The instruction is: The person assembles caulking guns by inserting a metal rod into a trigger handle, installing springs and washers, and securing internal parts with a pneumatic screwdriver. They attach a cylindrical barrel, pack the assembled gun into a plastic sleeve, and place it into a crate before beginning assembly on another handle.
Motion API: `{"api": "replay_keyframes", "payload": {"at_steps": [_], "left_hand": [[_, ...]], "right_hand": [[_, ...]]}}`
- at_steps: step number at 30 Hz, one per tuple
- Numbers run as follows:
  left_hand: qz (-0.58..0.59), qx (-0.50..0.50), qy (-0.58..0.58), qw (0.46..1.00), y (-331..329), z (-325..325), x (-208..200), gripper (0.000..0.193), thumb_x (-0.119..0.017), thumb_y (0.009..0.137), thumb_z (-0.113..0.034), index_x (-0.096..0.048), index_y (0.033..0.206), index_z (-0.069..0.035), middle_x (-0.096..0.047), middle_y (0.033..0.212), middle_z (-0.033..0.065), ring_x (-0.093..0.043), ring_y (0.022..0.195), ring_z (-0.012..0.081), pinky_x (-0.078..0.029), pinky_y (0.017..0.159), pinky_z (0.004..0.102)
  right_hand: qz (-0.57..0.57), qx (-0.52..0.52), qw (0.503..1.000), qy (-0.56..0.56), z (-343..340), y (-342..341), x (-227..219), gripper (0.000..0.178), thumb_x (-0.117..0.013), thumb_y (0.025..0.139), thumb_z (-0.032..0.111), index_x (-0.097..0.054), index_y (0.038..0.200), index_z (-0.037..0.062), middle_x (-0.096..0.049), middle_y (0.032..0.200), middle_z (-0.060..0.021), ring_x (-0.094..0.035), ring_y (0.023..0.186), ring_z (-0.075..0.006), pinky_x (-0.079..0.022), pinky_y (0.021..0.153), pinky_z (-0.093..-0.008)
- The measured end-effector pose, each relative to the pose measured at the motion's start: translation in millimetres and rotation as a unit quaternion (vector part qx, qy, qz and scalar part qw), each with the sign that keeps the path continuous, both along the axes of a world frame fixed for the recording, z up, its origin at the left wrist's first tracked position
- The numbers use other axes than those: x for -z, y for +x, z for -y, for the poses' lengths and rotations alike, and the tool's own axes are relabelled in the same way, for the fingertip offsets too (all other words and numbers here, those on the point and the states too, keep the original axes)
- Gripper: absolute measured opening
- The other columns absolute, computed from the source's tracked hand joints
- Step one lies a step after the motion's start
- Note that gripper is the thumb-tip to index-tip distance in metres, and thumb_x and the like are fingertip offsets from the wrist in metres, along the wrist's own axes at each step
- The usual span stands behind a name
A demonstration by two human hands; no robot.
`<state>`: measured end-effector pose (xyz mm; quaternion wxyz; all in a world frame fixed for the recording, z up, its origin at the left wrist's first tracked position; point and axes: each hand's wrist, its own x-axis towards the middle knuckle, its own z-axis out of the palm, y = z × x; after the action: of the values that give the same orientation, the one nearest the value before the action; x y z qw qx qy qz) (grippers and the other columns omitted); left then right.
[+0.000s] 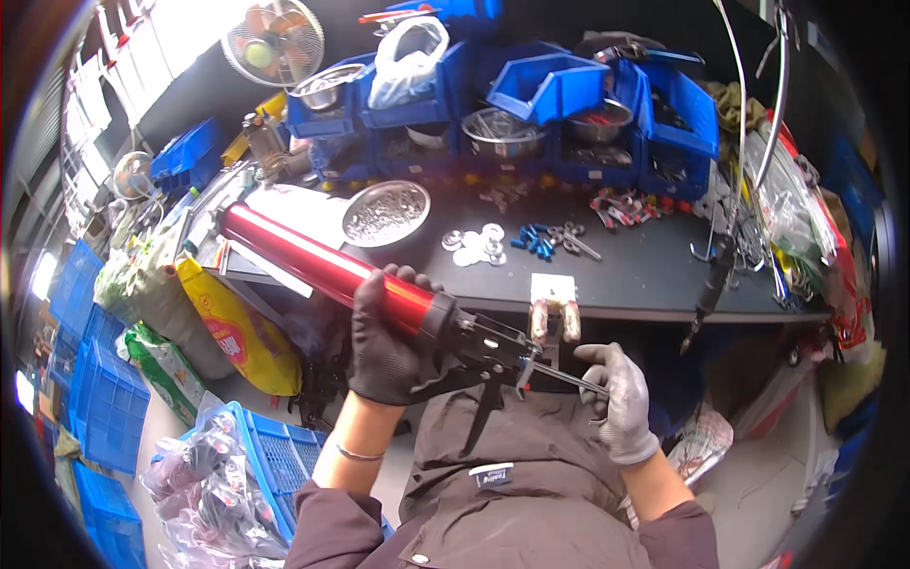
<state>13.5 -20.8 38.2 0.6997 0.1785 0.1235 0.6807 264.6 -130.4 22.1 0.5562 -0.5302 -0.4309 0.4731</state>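
Note:
A caulking gun with a long red barrel (303, 258) slants across in front of me, its front end up at the left over the table. My left hand (391, 346), in a black glove, is wrapped round the barrel's rear end beside the black frame. The black trigger handle (483, 417) hangs down over my apron. From the back of the gun a thin metal rod (564, 376) runs out to the right. My right hand (621, 403), in a grey glove, has its fingers curled at the rod's end; some fingertips are hidden.
On the dark table (654, 275) are a bowl of small metal parts (386, 212), pale round discs (474, 248), and blue pieces (536, 240). A fixture (554, 303) juts from its front edge. A power screwdriver (716, 275) hangs at right. Blue bins (545, 83) line the back.

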Motion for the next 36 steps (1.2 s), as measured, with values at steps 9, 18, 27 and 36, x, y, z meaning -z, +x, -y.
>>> {"api": "replay_keyframes", "payload": {"at_steps": [9,18,27,36], "left_hand": [[-0.004,0.059,-0.011,0.998,42,31,31,0.026,-0.067,0.093,-0.026,-0.055,0.109,-0.009,-0.062,0.102,0.007,-0.061,0.101,0.0224,-0.051,0.096,0.0449],[-0.518,-0.018,0.099,0.85,-40,-4,14,0.034,-0.074,0.085,-0.02,-0.06,0.11,-0.003,-0.068,0.1,0.0084,-0.066,0.092,0.0171,-0.052,0.08,0.0326],[-0.769,-0.297,0.513,0.239,-52,-40,7,0.033,-0.067,0.078,-0.019,-0.064,0.111,-0.019,-0.062,0.108,0.0078,-0.059,0.11,0.0291,-0.044,0.104,0.0441],[-0.729,-0.494,0.303,0.363,-125,-64,84,0.053,-0.074,0.075,-0.02,-0.059,0.126,-0.014,-0.055,0.126,0.012,-0.056,0.11,0.0295,-0.046,0.092,0.0431]], "right_hand": [[-0.223,-0.029,0.974,0.042,-20,-37,27,0.043,-0.038,0.105,0.029,-0.05,0.126,-0.0063,-0.063,0.113,-0.0156,-0.063,0.101,-0.0208,-0.051,0.092,-0.0332],[-0.178,-0.12,0.974,0.072,-42,62,-3,0.054,-0.034,0.102,0.051,-0.058,0.122,0.0065,-0.063,0.116,-0.0106,-0.062,0.096,-0.021,-0.053,0.078,-0.0334],[-0.019,-0.463,0.864,-0.195,-45,-27,-10,0.073,-0.079,0.073,0.021,-0.046,0.135,-0.0001,-0.062,0.112,-0.0133,-0.064,0.097,-0.0235,-0.052,0.088,-0.0379],[0.021,-0.202,0.976,-0.081,-43,-31,2,0.057,-0.072,0.062,0.016,-0.052,0.112,-0.0027,-0.064,0.077,-0.0115,-0.064,0.066,-0.0215,-0.054,0.063,-0.0333]]}}
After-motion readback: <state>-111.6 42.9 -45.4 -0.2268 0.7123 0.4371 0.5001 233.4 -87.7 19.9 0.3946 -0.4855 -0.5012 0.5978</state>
